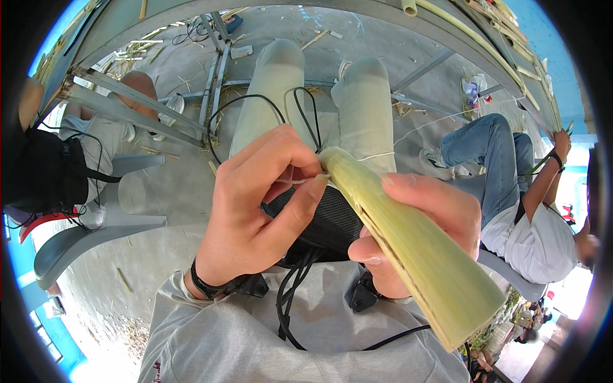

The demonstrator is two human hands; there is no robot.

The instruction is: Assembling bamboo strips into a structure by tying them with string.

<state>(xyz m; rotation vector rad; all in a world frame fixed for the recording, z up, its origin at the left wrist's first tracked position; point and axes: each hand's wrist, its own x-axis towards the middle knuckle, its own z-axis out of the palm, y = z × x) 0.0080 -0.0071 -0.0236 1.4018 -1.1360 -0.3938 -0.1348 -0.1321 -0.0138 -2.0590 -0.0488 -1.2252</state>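
A pale yellow-green piece of plant stalk (pixel 415 249), broad at its near right end and tapering away from me, is held in front of my lap. A long dark split runs down its side. My right hand (pixel 434 223) is closed around its middle, with the thumb on top. At the narrow tip, my left hand (pixel 262 198) pinches a thin white string (pixel 377 156) between thumb and fingers. From the tip, the string trails off to the right over my leg. Whether it is knotted there is hidden by my fingers.
Metal-legged tables (pixel 147 19) stand ahead, with more stalks (pixel 472 32) on the right part. A person in jeans (pixel 491 159) sits at right, another person (pixel 96 134) at left near a grey chair (pixel 96 242). Black cables (pixel 294 300) hang across my front. Plant scraps litter the floor.
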